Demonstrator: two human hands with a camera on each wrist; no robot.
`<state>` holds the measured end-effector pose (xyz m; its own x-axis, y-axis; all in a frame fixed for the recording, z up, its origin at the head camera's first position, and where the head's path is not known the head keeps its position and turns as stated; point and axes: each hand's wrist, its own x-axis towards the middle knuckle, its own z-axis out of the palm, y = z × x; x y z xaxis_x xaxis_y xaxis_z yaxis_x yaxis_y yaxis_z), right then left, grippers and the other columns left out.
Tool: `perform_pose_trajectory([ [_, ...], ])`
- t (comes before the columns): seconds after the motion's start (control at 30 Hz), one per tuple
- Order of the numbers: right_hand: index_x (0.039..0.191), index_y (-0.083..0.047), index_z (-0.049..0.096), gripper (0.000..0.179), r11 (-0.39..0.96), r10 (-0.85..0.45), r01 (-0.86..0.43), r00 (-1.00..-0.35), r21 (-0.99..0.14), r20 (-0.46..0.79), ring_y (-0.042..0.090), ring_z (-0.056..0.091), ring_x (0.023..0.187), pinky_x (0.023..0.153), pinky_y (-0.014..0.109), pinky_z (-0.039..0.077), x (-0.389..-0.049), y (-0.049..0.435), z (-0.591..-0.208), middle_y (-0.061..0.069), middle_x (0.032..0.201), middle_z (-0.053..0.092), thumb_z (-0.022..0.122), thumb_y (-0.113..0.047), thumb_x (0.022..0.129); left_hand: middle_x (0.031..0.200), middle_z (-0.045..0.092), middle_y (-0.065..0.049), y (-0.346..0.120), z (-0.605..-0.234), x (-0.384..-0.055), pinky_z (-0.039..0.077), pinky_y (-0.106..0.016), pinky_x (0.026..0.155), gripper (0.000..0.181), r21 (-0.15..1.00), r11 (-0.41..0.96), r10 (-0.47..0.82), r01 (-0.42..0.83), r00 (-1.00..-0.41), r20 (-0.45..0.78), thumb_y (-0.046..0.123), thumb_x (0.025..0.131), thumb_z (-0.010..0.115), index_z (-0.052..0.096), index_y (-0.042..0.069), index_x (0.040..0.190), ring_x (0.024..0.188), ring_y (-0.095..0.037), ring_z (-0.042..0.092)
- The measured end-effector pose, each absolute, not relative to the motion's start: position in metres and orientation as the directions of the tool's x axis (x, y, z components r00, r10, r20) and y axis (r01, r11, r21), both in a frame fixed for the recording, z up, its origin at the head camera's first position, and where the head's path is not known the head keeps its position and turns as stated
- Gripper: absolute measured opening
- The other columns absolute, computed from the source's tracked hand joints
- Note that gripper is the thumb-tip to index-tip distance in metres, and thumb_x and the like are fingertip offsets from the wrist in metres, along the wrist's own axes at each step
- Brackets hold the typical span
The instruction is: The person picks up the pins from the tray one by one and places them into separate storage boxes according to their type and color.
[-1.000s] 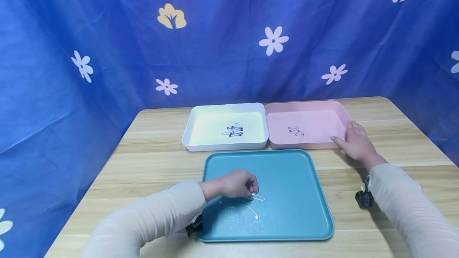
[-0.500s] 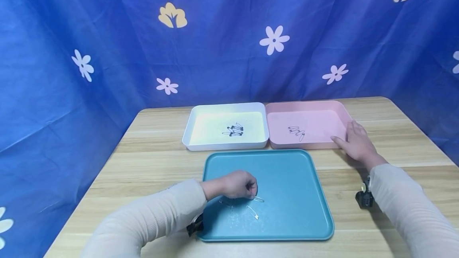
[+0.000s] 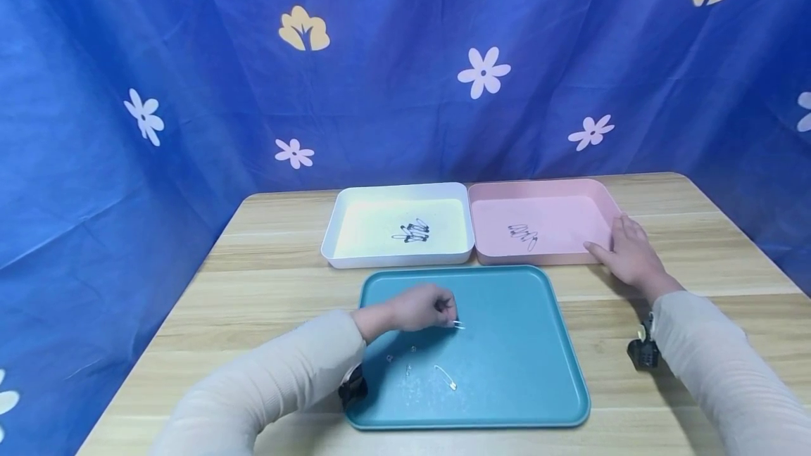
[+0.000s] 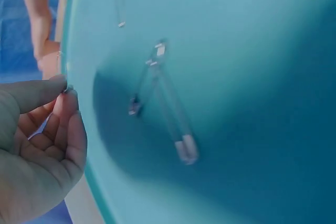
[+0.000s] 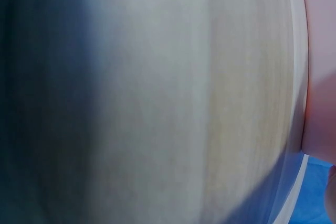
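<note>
In the head view my left hand is over the teal tray, thumb and fingertips pinching a safety pin whose end sticks out to the right. The left wrist view shows those fingertips pressed together, the pin mostly hidden between them. Below, on the tray, lie a large silver safety pin and a smaller one overlapping it, with another safety pin farther off. In the head view, one safety pin shows clearly. My right hand rests against the front right corner of the pink tray, fingers extended.
Behind the teal tray stand the pink tray and, left beside it, a white tray. Several dark-looking pins lie in the white one, several thin pins in the pink one. A blue flowered curtain hangs behind the wooden table.
My left hand has moved away from me over the teal tray, carrying the pinched safety pin. More small pins show where it was. My right hand has stayed at the pink tray.
</note>
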<state>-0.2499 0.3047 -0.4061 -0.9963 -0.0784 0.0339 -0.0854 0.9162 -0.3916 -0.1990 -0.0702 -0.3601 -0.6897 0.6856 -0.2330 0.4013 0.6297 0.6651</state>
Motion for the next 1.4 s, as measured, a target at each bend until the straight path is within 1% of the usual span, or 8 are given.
perform_pose_trajectory([
  [0.23, 0.128, 0.018, -0.005, 0.090, 0.913, -0.076, -0.084, -0.996, -0.399, 0.035, 0.047, -0.004, 0.122, 0.097, 0.055, 0.002, -0.249, 0.306, -0.407, 0.037, 0.132, -0.006, 0.031, -0.053, 0.086, 0.069, 0.057, 0.005, -0.059, -0.349, -0.215, 0.043, -0.022, 0.062, 0.002, 0.743, 0.575, 0.651, 0.342, -0.742, -0.163, 0.005, 0.078, 0.061, 0.063, 0.006, 0.078, 0.066, -0.009, 0.050],
  [0.4, 0.128, 0.018, -0.004, 0.090, 0.912, -0.084, -0.095, -0.996, -0.399, 0.044, 0.046, -0.004, 0.122, 0.097, 0.054, 0.002, -0.250, 0.305, -0.407, 0.037, 0.132, -0.005, 0.031, -0.053, 0.086, 0.074, 0.059, 0.003, -0.047, -0.345, -0.227, 0.044, -0.022, 0.066, 0.003, 0.779, 0.542, 0.636, 0.316, -0.760, -0.135, 0.005, 0.080, 0.059, 0.063, 0.005, 0.081, 0.071, -0.010, 0.052],
  [0.53, 0.128, 0.017, -0.005, 0.091, 0.914, -0.083, -0.091, -0.996, -0.395, 0.037, 0.046, -0.004, 0.122, 0.097, 0.053, 0.002, -0.251, 0.305, -0.408, 0.036, 0.133, -0.005, 0.032, -0.054, 0.085, 0.077, 0.060, 0.002, -0.035, -0.346, -0.239, 0.044, -0.021, 0.066, 0.004, 0.790, 0.534, 0.616, 0.301, -0.779, -0.120, 0.005, 0.081, 0.058, 0.062, 0.006, 0.081, 0.073, -0.010, 0.051],
  [0.7, 0.128, 0.017, -0.005, 0.090, 0.920, -0.081, -0.087, -0.996, -0.382, 0.031, 0.046, -0.003, 0.122, 0.097, 0.054, 0.003, -0.251, 0.306, -0.408, 0.036, 0.133, -0.005, 0.032, -0.053, 0.086, 0.076, 0.059, 0.001, -0.020, -0.350, -0.254, 0.043, -0.020, 0.063, 0.004, 0.803, 0.527, 0.571, 0.277, -0.816, -0.093, 0.006, 0.081, 0.059, 0.062, 0.007, 0.083, 0.071, -0.010, 0.050],
  [0.97, 0.128, 0.018, -0.004, 0.090, 0.920, -0.079, -0.082, -0.997, -0.384, 0.024, 0.044, -0.004, 0.123, 0.098, 0.052, 0.003, -0.252, 0.306, -0.406, 0.036, 0.133, -0.004, 0.031, -0.054, 0.086, 0.073, 0.057, 0.001, 0.008, -0.360, -0.274, 0.041, -0.019, 0.053, 0.004, 0.840, 0.501, 0.497, 0.209, -0.864, -0.082, 0.009, 0.081, 0.058, 0.062, 0.009, 0.083, 0.063, -0.011, 0.048],
  [1.23, 0.128, 0.017, -0.004, 0.090, 0.923, -0.069, -0.072, -0.997, -0.379, 0.024, 0.045, -0.003, 0.123, 0.098, 0.052, 0.003, -0.252, 0.305, -0.406, 0.036, 0.133, -0.004, 0.032, -0.054, 0.085, 0.075, 0.058, 0.000, 0.036, -0.369, -0.292, 0.045, -0.018, 0.059, 0.005, 0.879, 0.448, 0.424, 0.163, -0.904, -0.048, 0.007, 0.082, 0.057, 0.062, 0.007, 0.084, 0.068, -0.009, 0.055],
  [1.4, 0.128, 0.017, -0.004, 0.090, 0.924, -0.069, -0.076, -0.997, -0.375, 0.032, 0.046, -0.002, 0.122, 0.097, 0.053, 0.003, -0.252, 0.304, -0.407, 0.036, 0.133, -0.004, 0.031, -0.054, 0.086, 0.076, 0.058, 0.000, 0.047, -0.374, -0.302, 0.044, -0.016, 0.058, 0.007, 0.884, 0.434, 0.410, 0.173, -0.912, -0.022, 0.004, 0.080, 0.058, 0.063, 0.004, 0.085, 0.066, -0.008, 0.053],
])
